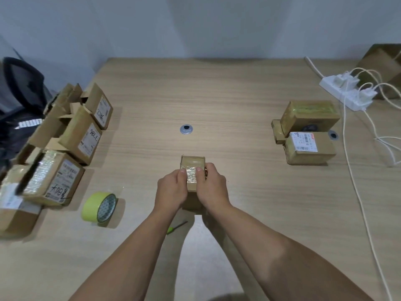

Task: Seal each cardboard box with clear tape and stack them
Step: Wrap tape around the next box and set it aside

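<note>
On the worktop (217, 94) at nine o'clock, a cardboard box (73, 131) has a white label (92, 139) bearing handwritten "98LL"; scrawls on two neighbouring labels (103, 111) and a three o'clock barcode sticker (303, 141) cannot be read.

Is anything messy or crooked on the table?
Yes. The pile of boxes at the table's left edge is jumbled: several lean with flaps sticking open. On the right, the top sealed box sits crooked across the boxes beneath it. The small box between the left hand and right hand looks neat.
</note>
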### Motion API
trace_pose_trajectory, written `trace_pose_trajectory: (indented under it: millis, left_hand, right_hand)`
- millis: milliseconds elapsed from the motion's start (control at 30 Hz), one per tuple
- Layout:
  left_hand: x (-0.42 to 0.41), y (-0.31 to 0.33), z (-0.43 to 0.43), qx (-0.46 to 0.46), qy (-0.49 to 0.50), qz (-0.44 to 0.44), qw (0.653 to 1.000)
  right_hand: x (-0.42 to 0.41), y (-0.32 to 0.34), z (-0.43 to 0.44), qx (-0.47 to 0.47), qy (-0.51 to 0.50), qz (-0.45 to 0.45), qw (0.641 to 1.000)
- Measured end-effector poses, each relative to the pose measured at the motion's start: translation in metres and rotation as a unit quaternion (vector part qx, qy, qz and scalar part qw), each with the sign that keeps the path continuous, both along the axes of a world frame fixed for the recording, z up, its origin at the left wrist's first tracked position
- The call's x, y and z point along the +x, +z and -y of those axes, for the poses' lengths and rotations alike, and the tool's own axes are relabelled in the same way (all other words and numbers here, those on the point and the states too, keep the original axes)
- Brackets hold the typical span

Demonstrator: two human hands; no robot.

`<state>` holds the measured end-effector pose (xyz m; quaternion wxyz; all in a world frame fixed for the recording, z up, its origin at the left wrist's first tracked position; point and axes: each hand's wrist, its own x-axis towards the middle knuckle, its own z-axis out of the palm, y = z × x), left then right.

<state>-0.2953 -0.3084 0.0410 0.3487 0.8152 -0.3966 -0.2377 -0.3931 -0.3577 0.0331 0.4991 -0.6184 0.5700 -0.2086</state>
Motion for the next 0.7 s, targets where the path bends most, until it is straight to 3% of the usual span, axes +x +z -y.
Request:
trace_pose_trajectory:
  millis: [267,700]
  left_hand:
    - [0.004,-0.001,0.005,0.017,0.075,-0.116,0.990]
    - [0.002,0.012,0.011,0.043,0.018,-0.009,0.999]
  right_hand:
    - [-0.004,0.002,-0.001,-0.019,-0.014,0.001,1.000]
    - [-0.008,0.003,0.006,-0.037,-0.013,-0.028,0.999]
